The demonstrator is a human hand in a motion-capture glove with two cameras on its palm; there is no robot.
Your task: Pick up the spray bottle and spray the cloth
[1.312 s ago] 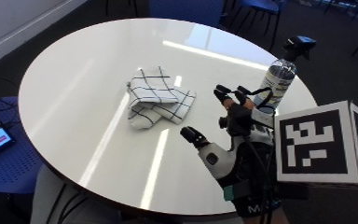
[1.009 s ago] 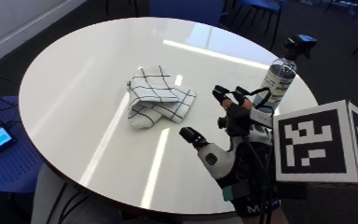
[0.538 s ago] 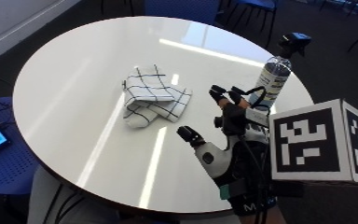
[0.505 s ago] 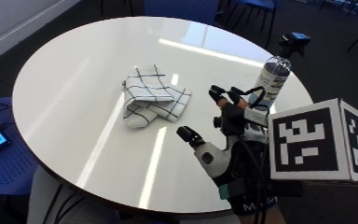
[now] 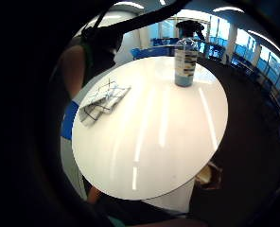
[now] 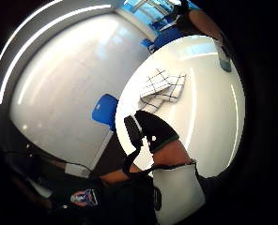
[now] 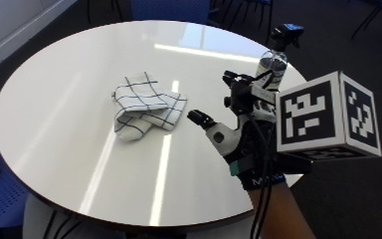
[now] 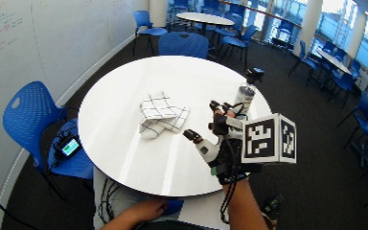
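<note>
- My right hand [image 7: 244,124] hovers above the worktop [image 7: 65,84] with fingers spread and relaxed, holding nothing; thumb out to one side, fingertips aimed ahead.
- The bottle [image 7: 272,62] stands on the worktop just beyond my fingertips, near the far edge. No contact shows between it and the hand.
- Bottle long axis: vertical. It stands upright on its base, with the black spray head [image 7: 288,31] at the top, away from the worktop.
- Spray head direction: I judge that the nozzle points roughly away from me and to the side, not toward the cloth. The pictures do not settle this exactly.
- The little finger side palm view shows the bottle [image 5: 186,60] straight ahead of the palm. I judge that the open hand is held this way so that it can close around the bottle's body.
- The cloth [image 7: 144,105] lies on the worktop to the thumb side of my hand, well apart from the bottle. It is loosely folded and lies flat; white with a dark grid pattern.
- The cloth lies in open space, so I judge that a spray from above or from the side can reach it once the bottle is turned toward it.
- Step in hand: reaching for the bottle. The grasp is not yet made, and no spraying has begun.
</note>
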